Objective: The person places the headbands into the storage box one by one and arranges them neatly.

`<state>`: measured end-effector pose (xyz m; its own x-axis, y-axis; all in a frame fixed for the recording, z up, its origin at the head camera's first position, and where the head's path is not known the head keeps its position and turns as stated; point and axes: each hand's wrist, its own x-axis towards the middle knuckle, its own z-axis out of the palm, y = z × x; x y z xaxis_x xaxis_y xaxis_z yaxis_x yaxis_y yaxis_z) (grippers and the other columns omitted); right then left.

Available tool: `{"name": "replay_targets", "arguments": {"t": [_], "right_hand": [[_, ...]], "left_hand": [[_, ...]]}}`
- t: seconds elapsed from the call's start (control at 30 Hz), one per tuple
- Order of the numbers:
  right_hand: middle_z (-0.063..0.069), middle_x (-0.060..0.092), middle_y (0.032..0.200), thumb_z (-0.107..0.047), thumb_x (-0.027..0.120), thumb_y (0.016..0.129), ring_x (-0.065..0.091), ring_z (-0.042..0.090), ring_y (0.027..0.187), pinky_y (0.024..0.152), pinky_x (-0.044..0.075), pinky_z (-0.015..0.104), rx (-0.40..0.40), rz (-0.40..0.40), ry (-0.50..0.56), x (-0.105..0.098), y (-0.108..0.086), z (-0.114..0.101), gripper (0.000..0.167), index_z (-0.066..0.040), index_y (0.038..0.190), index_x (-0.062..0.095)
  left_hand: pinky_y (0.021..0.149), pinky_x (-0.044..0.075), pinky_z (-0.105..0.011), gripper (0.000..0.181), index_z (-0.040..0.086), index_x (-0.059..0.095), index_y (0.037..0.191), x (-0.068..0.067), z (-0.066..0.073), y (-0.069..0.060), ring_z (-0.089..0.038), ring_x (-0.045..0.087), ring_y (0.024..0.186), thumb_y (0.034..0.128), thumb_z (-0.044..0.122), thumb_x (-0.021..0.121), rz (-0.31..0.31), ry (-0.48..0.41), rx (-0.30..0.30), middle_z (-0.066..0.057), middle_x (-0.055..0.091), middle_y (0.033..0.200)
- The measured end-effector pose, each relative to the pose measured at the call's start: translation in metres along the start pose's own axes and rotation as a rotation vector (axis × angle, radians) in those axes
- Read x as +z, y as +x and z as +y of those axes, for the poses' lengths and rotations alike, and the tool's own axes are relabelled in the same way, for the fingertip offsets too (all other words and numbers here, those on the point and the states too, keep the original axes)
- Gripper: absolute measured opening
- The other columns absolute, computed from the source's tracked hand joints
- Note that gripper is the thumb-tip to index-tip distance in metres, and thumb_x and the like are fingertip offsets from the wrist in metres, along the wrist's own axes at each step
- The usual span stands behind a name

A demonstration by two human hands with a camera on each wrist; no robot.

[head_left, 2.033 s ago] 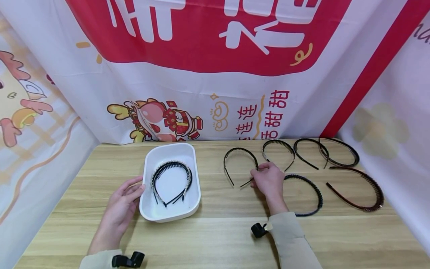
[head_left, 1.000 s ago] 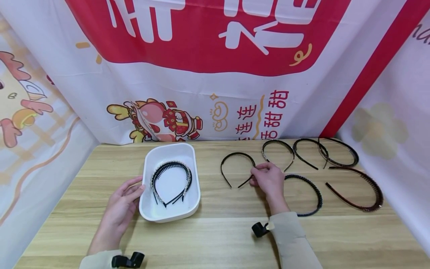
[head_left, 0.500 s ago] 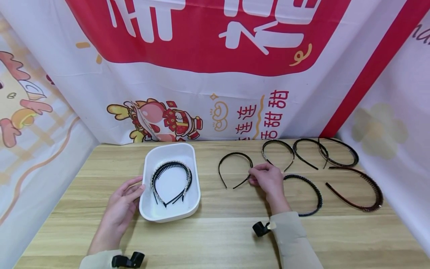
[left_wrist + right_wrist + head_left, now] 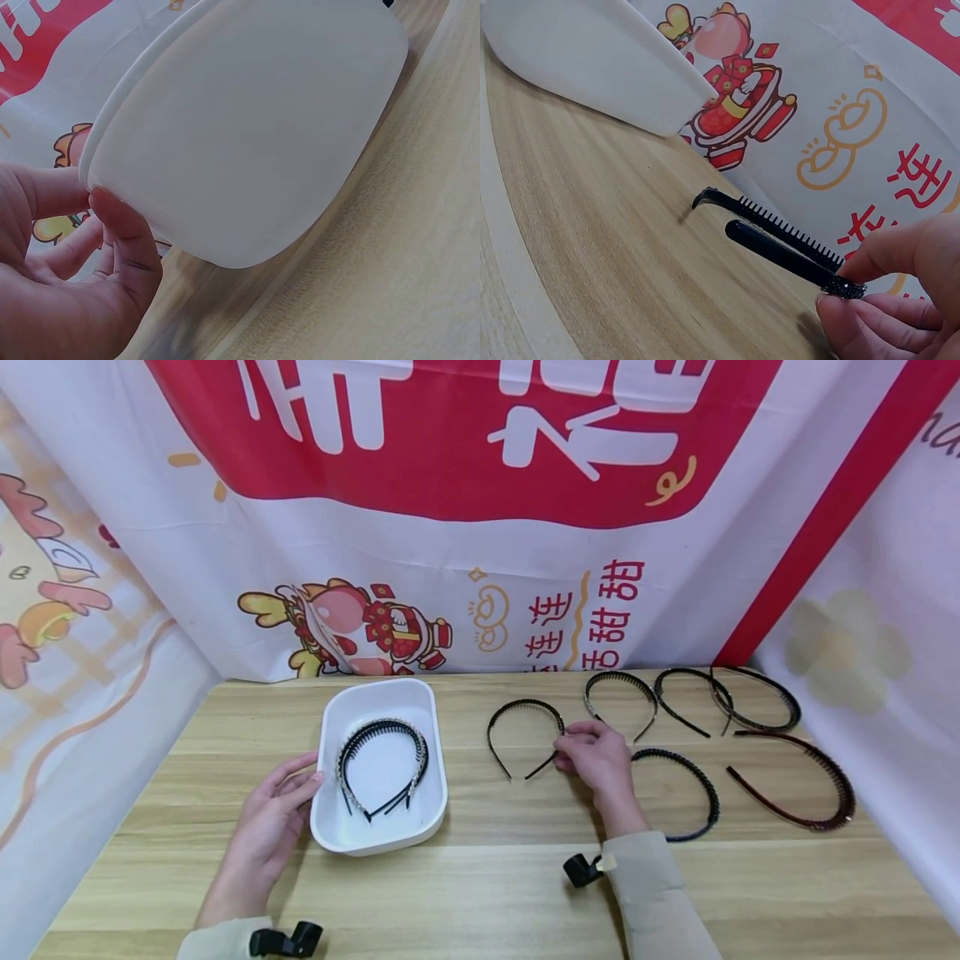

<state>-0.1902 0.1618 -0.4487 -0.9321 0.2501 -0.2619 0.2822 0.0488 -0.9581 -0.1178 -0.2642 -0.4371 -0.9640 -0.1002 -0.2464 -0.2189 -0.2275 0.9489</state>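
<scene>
At the near left, the side of the white tray [image 4: 378, 848] is clamped between the thumb and fingers of the left hand [image 4: 270, 822]; by an uneven pull there, the tray could be tilted or slid. The nested headbands [image 4: 386, 727] inside it might then be shifted against one wall. To the right, the blue-black headband [image 4: 712, 789] lies just beside the right wrist and could be dragged by the sleeve. The held headband [image 4: 527, 703] is pinched on its right arm by the right hand [image 4: 600, 760], between the tray and the loose bands; because only one side is gripped, it could be twisted or dropped. Farther off, the crossed headbands [image 4: 789, 700] at the far right might be tangled if either were pulled alone.
</scene>
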Motion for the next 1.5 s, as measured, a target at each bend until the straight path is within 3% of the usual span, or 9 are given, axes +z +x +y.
{"name": "replay_targets", "arguments": {"t": [0.7,1.3,1.5], "right_hand": [[0.022,0.078,0.117,-0.001,0.075,0.096,0.077,0.011,0.073,0.079,0.068,0.029,-0.002,-0.033,0.047,0.001,-0.002,-0.004,0.037,0.005,0.132,0.068],[0.020,0.076,0.118,0.002,0.075,0.095,0.076,0.012,0.079,0.082,0.068,0.029,0.015,-0.061,0.089,0.005,-0.007,-0.008,0.038,0.004,0.133,0.068],[0.023,0.075,0.124,0.001,0.076,0.094,0.076,0.013,0.082,0.088,0.068,0.032,0.007,-0.079,0.092,0.009,-0.010,-0.016,0.040,0.003,0.134,0.068]], "left_hand": [[0.087,0.061,-0.020,0.026,0.026,0.070,0.126,0.000,0.000,0.000,-0.005,0.072,0.098,0.1054,0.010,0.068,-0.008,-0.009,0.007,0.011,0.077,0.106],[0.090,0.061,-0.020,0.030,0.024,0.066,0.133,0.000,0.001,0.001,-0.005,0.072,0.101,0.1056,0.013,0.069,-0.005,0.005,-0.008,0.012,0.077,0.108],[0.087,0.060,-0.019,0.027,0.028,0.069,0.126,0.000,0.000,-0.001,-0.004,0.072,0.098,0.1059,0.010,0.067,-0.008,-0.011,0.000,0.012,0.077,0.105]]}}
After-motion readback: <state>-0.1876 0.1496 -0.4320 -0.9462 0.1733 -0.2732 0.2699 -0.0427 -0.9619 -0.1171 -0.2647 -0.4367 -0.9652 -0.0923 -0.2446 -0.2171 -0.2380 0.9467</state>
